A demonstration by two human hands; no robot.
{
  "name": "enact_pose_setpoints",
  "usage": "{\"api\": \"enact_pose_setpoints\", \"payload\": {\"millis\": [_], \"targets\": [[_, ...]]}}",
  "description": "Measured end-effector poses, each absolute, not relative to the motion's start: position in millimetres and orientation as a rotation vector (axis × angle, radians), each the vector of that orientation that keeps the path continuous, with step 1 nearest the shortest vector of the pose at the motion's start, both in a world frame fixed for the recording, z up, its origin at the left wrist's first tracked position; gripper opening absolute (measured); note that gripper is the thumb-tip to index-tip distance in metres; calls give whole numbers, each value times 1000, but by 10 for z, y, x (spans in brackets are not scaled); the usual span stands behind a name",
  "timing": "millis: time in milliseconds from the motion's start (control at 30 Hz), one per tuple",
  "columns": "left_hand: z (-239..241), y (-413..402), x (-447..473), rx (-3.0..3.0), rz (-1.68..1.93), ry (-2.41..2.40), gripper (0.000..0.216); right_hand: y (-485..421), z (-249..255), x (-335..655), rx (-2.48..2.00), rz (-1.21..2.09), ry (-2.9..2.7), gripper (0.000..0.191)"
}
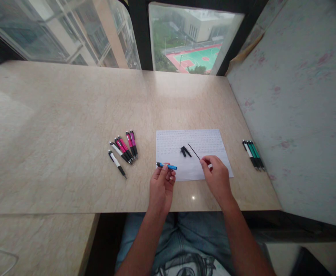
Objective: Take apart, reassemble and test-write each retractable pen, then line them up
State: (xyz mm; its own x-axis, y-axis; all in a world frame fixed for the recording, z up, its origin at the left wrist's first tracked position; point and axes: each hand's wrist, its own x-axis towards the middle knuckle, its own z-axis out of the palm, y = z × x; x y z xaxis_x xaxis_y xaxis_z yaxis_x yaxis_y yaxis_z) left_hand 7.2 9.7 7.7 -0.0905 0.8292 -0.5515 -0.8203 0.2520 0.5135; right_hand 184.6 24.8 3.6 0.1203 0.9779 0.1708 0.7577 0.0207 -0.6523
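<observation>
And here, looks to be mid-job on a pen in pieces: holds a blue pen barrel (pixel 172 167) in the left hand (pixel 162 184) and a thin dark rod, probably a refill (pixel 193 151), in the right hand (pixel 215 174). Insertion or removal? Cannot tell from this instant. Shows barrel and refill well apart, both above or over the near part of a written-on paper sheet (pixel 168 143), just short of a little pile of black pieces (pixel 183 151).

Calls next, by all appearances, for a steady barrel and a fine, light pinch; to join the two, would need the rod swung round into line with the barrel's right end.

Now to the hands! Turns the left palm partly upward, thumb pressed over the barrel, fingers curled beneath, gripping firmly by the look of it. Angles the right hand inward from the right, back upward, thumb and forefinger closed on the refill's near end. Points the rod's far end forward and leftward. Brings both forearms in from the near edge of the counter (pixel 70 153).
</observation>
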Motion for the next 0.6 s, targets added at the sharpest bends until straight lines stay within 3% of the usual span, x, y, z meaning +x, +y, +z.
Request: {"api": "enact_pose_setpoints", "payload": {"millis": [167, 600], "targets": [[61, 133, -9, 33, 1438, 963, 23, 51, 251, 1912, -1618, 832, -1591, 15], [83, 129, -14, 59, 1453, 1014, 24, 28, 388, 1893, -1442, 807, -1733, 11]]}}
